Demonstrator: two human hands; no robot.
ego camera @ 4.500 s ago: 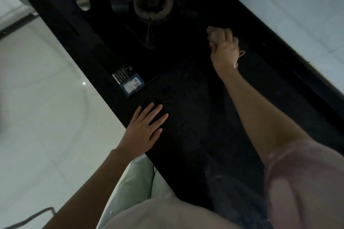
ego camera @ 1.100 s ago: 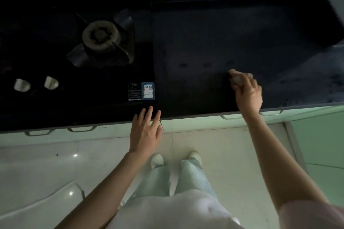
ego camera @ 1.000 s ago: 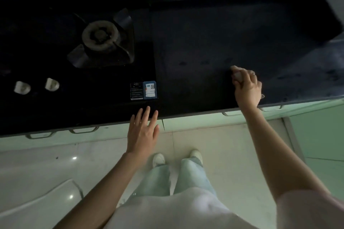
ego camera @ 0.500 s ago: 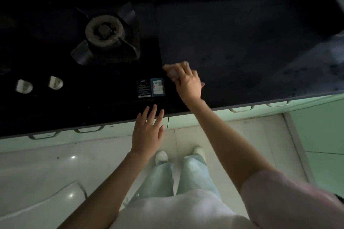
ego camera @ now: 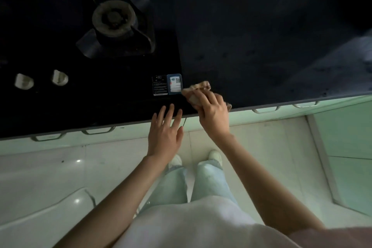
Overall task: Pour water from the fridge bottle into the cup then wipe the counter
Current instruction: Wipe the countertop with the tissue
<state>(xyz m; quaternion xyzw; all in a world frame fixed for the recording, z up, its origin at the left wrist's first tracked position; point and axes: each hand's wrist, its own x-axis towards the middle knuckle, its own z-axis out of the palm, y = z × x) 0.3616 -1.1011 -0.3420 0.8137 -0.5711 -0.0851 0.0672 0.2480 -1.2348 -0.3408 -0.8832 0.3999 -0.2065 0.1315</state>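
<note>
My right hand [ego camera: 212,111] grips a crumpled beige cloth [ego camera: 196,88] and presses it on the dark counter [ego camera: 251,46] near the front edge, just right of the stove's label sticker [ego camera: 168,85]. My left hand [ego camera: 166,130] lies flat with fingers spread, its fingertips on the front edge of the black stove top. No bottle or cup is in view.
A gas burner [ego camera: 113,19] sits at the back left on the glass stove top, with two white knobs [ego camera: 41,80] at the far left. Pale green cabinet fronts with handles [ego camera: 265,109] run below the counter. Light floor tiles lie under my feet.
My right hand has drawn the cloth left along the counter and back toward the front edge, ending beside the sticker. My left hand has stayed at the stove's front edge.
</note>
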